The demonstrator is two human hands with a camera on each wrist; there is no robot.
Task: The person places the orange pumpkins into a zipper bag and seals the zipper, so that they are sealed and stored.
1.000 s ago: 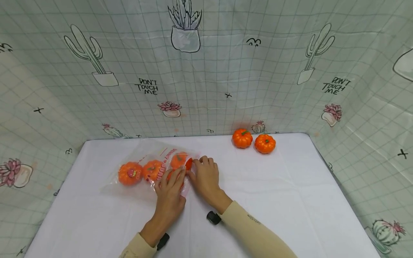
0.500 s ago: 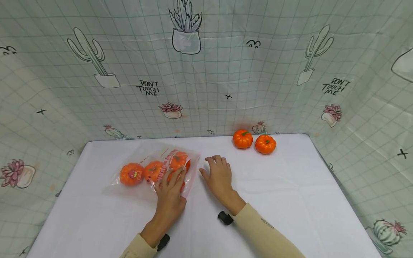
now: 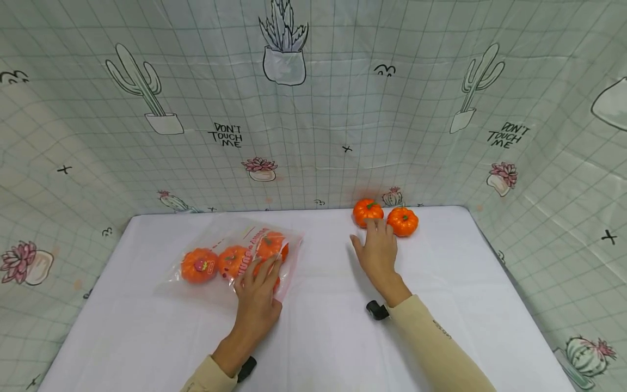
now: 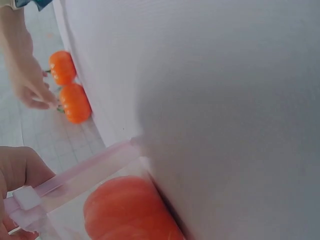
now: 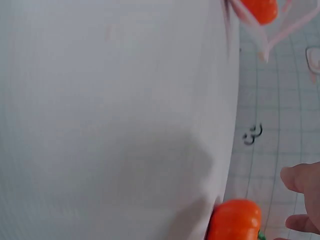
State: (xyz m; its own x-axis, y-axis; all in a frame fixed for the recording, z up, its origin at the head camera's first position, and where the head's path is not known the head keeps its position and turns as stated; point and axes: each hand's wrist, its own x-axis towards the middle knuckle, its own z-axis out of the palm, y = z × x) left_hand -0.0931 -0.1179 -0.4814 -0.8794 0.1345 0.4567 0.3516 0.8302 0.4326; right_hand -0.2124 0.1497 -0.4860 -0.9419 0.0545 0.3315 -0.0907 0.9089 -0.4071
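A clear zip bag with pink print lies on the left of the table, with several small orange pumpkins inside. My left hand holds the bag near its mouth; in the left wrist view the pink-edged strip with a white slider runs between thumb and fingers. At the back right, two loose pumpkins sit side by side: a left one and a right one. My right hand is over the left one's front edge, thumb spread and fingers relaxed, holding nothing.
A white cloth covers the table, whose back edge meets a curtain printed with cacti and a grid. Dark wrist cameras are under both wrists, the right one showing above the cloth.
My right hand has left the mouth of the bag and moved right and back to the loose pumpkins. The left hand has stayed at the bag.
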